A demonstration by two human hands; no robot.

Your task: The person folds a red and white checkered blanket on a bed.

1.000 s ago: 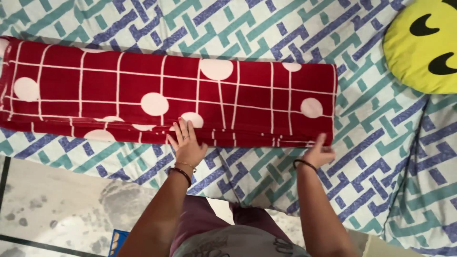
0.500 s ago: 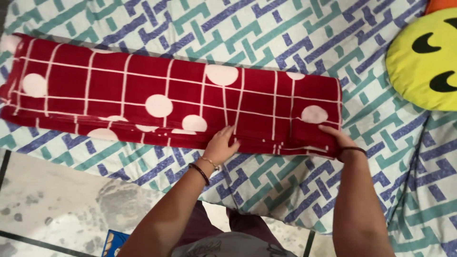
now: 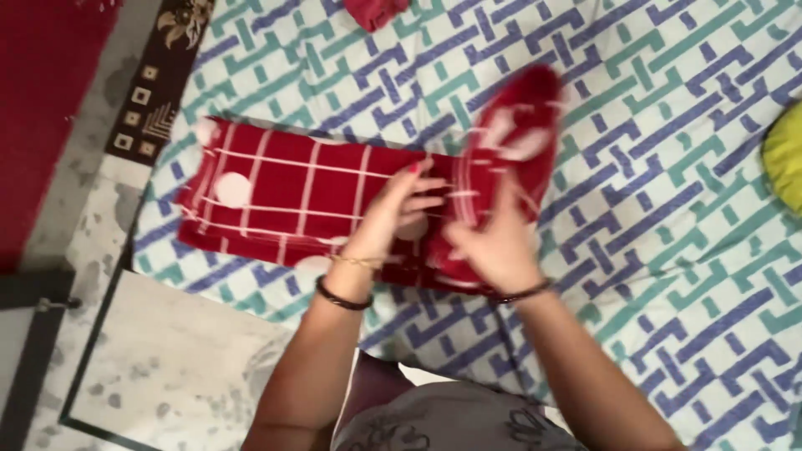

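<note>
On the bed [image 3: 668, 250], a red cloth [image 3: 284, 196] lies folded long. Left hand [image 3: 397, 213] presses flat, fingers spread, pinning its middle so it stays put; right hand [image 3: 493, 242] pinches the right end, lifted and blurred, over it.

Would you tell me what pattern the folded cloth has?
The cloth is red with white grid lines and white dots, seen in the head view.

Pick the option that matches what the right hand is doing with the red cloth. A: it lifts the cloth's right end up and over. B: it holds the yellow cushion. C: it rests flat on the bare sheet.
A: the right hand grips the red cloth, whose blurred right end rises off the patterned sheet.
</note>
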